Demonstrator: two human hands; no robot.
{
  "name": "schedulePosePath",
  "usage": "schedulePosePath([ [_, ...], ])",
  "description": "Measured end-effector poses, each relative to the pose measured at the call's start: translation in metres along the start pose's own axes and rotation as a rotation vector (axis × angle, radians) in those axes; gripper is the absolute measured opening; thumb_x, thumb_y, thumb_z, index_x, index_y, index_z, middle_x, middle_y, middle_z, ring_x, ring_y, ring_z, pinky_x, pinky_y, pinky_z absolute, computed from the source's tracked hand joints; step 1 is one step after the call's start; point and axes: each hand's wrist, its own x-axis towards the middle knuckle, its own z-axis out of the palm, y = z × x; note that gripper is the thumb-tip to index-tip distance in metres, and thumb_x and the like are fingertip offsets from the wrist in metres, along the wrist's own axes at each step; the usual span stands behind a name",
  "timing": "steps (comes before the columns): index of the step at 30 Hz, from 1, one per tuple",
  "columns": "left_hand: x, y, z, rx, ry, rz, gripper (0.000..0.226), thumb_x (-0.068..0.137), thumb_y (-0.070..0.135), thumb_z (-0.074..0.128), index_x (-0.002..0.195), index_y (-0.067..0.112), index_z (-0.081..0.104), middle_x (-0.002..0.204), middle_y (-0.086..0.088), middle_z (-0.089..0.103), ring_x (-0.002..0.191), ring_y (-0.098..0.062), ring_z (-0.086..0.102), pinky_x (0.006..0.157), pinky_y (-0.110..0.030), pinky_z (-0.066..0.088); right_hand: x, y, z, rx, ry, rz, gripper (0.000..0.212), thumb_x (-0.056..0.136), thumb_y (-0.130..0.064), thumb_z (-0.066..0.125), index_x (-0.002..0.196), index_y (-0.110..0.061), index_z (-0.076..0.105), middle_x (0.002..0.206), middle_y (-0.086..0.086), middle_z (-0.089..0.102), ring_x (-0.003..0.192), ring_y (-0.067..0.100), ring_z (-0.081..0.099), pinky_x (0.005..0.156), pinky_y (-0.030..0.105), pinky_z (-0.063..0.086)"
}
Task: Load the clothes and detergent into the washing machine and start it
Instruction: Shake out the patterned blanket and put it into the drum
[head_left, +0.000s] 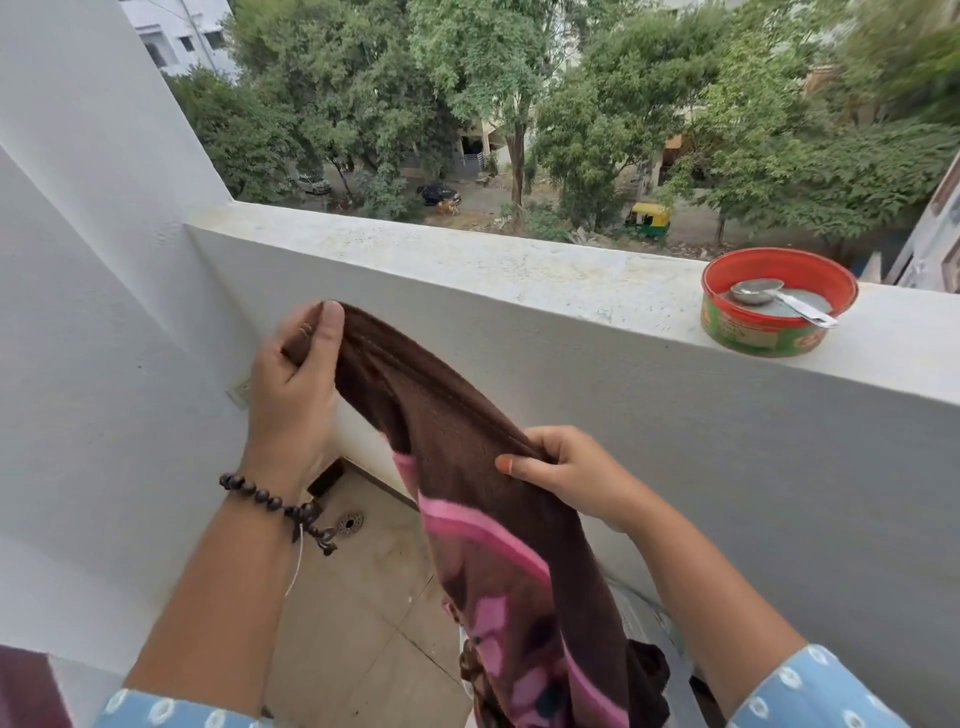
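Both forearms enter from bottom of frame. Left hand (296, 384) pinches brown-and-pink towel (498, 499) by its upper edge, centre-left; right hand (561, 473) grips the same edge lower, centre. Towel hangs down to bottom centre. Detergent tin (769, 332) with metal scoop (779, 299) sits on parapet ledge (519, 270), right.

Both forearms were bare below light blue sleeves (810, 691) printed with small white oval motifs. The left wrist carried a bracelet (275, 503) of dark round beads with a knotted tassel and a thin white thread hanging from it.
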Motion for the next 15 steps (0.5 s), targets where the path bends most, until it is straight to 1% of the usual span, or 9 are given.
schedulePosePath([
  [2,0.018,0.008,-0.016,-0.104,0.123,0.022,0.028,0.095,0.041,0.061,0.069,0.033,0.068,0.072,0.01,0.056,0.076,-0.011,0.053,0.077,-0.038,0.046,-0.003,0.021,-0.003,-0.032,0.006,0.078,0.029,0.089,-0.03,0.072,0.079,-0.004,0.064,0.069,0.003,0.057,0.065,0.017,0.053,0.063,0.032,0.039],
  [4,0.038,0.016,-0.037,-0.186,0.214,0.057,0.023,0.091,0.046,0.064,0.076,0.028,0.064,0.08,0.003,0.053,0.085,-0.021,0.051,0.08,-0.041,0.046,-0.006,0.043,-0.007,-0.083,0.024,0.166,0.035,0.084,-0.031,0.076,0.066,-0.01,0.055,0.061,-0.001,0.046,0.058,0.012,0.042,0.057,0.028,0.029],
  [5,0.049,0.013,-0.053,-0.229,0.249,0.049,0.028,0.087,0.052,0.067,0.087,0.025,0.065,0.088,0.0,0.058,0.092,-0.025,0.056,0.084,-0.04,0.051,-0.008,0.054,-0.011,-0.118,0.03,0.213,0.038,0.083,-0.032,0.078,0.062,-0.015,0.051,0.056,-0.006,0.041,0.053,0.008,0.037,0.055,0.028,0.026],
  [7,0.068,-0.003,-0.092,-0.306,0.286,-0.024,0.069,0.077,0.065,0.071,0.12,0.011,0.062,0.116,-0.006,0.067,0.113,-0.026,0.063,0.094,-0.041,0.055,-0.013,0.073,-0.019,-0.181,0.021,0.278,0.041,0.078,-0.035,0.081,0.062,-0.018,0.047,0.053,-0.011,0.035,0.049,0.005,0.031,0.054,0.029,0.021],
  [9,0.084,-0.046,-0.143,-0.3,0.316,-0.131,0.075,0.082,0.068,0.063,0.134,0.015,0.057,0.133,-0.007,0.063,0.122,-0.024,0.061,0.101,-0.047,0.051,-0.017,0.083,-0.026,-0.185,0.001,0.31,0.039,0.074,-0.038,0.084,0.067,-0.017,0.052,0.055,-0.009,0.037,0.053,0.008,0.033,0.057,0.031,0.021],
  [10,0.082,-0.05,-0.157,-0.274,0.305,-0.149,0.067,0.087,0.065,0.058,0.133,0.016,0.058,0.132,-0.008,0.063,0.12,-0.023,0.062,0.102,-0.045,0.051,-0.019,0.081,-0.029,-0.157,-0.016,0.306,0.036,0.073,-0.036,0.085,0.069,-0.017,0.056,0.057,-0.007,0.04,0.056,0.009,0.036,0.058,0.031,0.023],
  [12,0.065,-0.02,-0.141,-0.198,0.337,-0.106,0.042,0.098,0.048,0.05,0.117,0.014,0.065,0.109,-0.002,0.072,0.102,-0.013,0.068,0.09,-0.028,0.057,-0.021,0.066,-0.032,-0.089,-0.07,0.248,0.029,0.074,-0.029,0.086,0.075,-0.012,0.062,0.064,-0.003,0.048,0.063,0.012,0.043,0.057,0.025,0.029],
  [13,0.057,-0.004,-0.121,-0.168,0.282,-0.092,0.029,0.101,0.039,0.046,0.103,0.018,0.066,0.092,0.004,0.072,0.09,-0.007,0.068,0.081,-0.021,0.057,-0.02,0.054,-0.032,-0.041,-0.092,0.197,0.028,0.074,-0.026,0.085,0.078,-0.008,0.064,0.068,0.001,0.053,0.067,0.014,0.047,0.059,0.023,0.032],
  [15,0.036,0.002,-0.09,-0.036,0.161,-0.075,0.027,0.104,0.027,0.042,0.089,0.025,0.064,0.076,0.008,0.072,0.078,-0.007,0.066,0.071,-0.021,0.056,-0.019,0.026,-0.031,0.087,-0.105,0.102,0.029,0.076,-0.027,0.083,0.085,-0.003,0.07,0.078,0.007,0.065,0.075,0.016,0.057,0.071,0.023,0.043],
])
